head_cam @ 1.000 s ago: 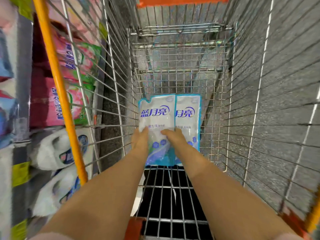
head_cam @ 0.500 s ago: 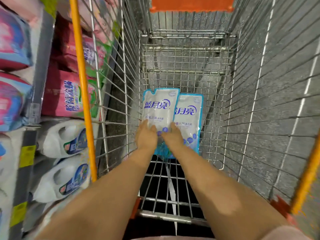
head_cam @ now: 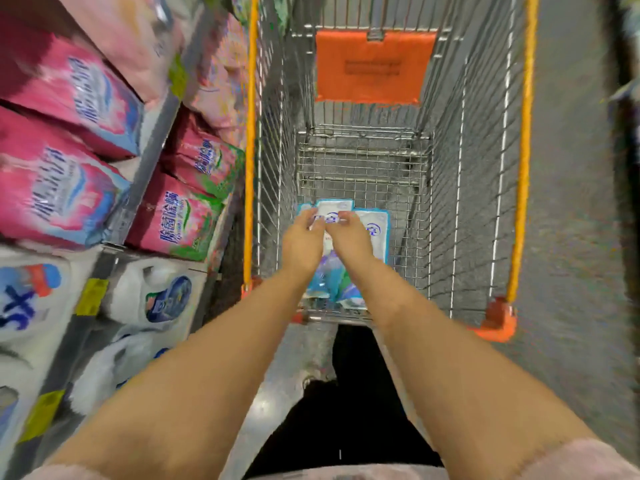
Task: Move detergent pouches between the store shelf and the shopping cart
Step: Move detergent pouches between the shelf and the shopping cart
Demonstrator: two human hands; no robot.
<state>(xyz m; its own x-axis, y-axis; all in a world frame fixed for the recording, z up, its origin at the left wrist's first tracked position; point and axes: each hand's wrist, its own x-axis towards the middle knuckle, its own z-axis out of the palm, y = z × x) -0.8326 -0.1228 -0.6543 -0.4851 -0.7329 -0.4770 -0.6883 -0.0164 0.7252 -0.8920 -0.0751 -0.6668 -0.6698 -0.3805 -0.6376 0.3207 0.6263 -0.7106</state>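
Note:
Two white-and-blue detergent pouches lie side by side on the wire floor of the shopping cart [head_cam: 464, 174]. The left pouch [head_cam: 329, 271] partly overlaps the right pouch [head_cam: 379, 233]. Both my hands reach into the cart over the left pouch. My left hand [head_cam: 303, 240] and my right hand [head_cam: 349, 237] sit close together, fingers stretched forward across the pouch's upper half. The frame is blurred, and I cannot tell whether the fingertips touch the pouch. Neither hand curls round anything.
The store shelf runs along the left with pink detergent bags [head_cam: 176, 230] above and white jugs [head_cam: 156, 296] below. The cart's yellow side rails [head_cam: 249, 168] flank the basket. An orange panel [head_cam: 372, 67] closes its far end. Grey floor lies to the right.
My hands have let go of the left pouch's lower end and now hover over its upper half. The view has risen and pulled back, showing more of the cart and shelf.

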